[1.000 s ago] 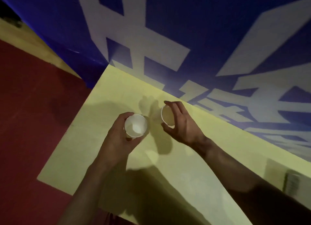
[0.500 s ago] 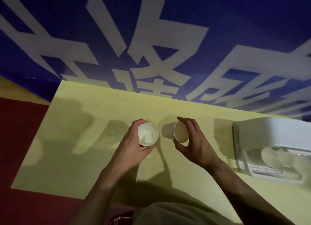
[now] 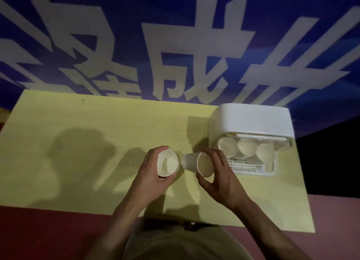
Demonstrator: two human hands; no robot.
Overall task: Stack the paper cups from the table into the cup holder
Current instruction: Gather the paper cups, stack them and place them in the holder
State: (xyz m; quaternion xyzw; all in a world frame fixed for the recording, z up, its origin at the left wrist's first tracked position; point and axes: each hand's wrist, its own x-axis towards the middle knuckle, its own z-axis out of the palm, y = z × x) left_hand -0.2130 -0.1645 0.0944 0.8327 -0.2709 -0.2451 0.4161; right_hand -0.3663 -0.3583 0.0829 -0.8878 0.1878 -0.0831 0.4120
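My left hand [image 3: 151, 174] grips a white paper cup [image 3: 167, 165] whose open mouth faces up toward me. Just to its right, my right hand [image 3: 220, 179] holds a second paper cup [image 3: 198, 164], tipped on its side with the mouth toward me and its base pointing left. The two cups are a small gap apart above the yellow table [image 3: 87, 135]. At the right stands the white cup holder [image 3: 251, 119]; several paper cups [image 3: 247, 146] lie in its open front tray, right beside my right hand.
A blue wall with large pale characters [image 3: 175, 45] rises behind the table's far edge. Red floor [image 3: 48, 230] lies along the near edge and pinkish floor on the right. My torso fills the bottom centre.
The view has swung right, bringing the whole cup holder into sight. Both hands still hold their cups; the right cup has tipped further onto its side.
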